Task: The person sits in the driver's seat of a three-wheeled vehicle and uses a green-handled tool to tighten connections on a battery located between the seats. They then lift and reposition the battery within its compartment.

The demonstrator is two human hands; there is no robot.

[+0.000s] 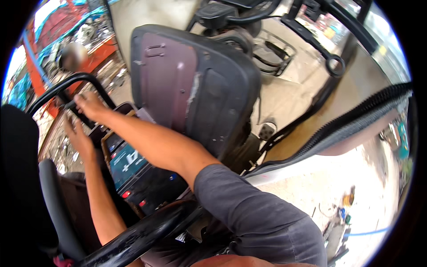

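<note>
My right hand (91, 107) reaches across to the far left, its fingers closed round a short dark rod-like piece (71, 105) beside a black tubular rail (80, 78). Just below it, my left hand (80, 139) has its fingers stretched upward. No held thing shows in it, though its fingertips are partly hidden near the dark upright. Under my right forearm sits a battery (133, 167) with a teal label, in an open compartment. Red and blue caps (126, 194) show on its top. A black and maroon padded seat panel (178, 80) stands tipped up behind the battery.
A thick black bar (147, 233) crosses close below my arms. Ribbed black trim (356, 120) runs along the right side, and a pedal (267, 131) lies on the floor. Beyond the rail are a person (73, 57), red beams (100, 53) and scattered scrap.
</note>
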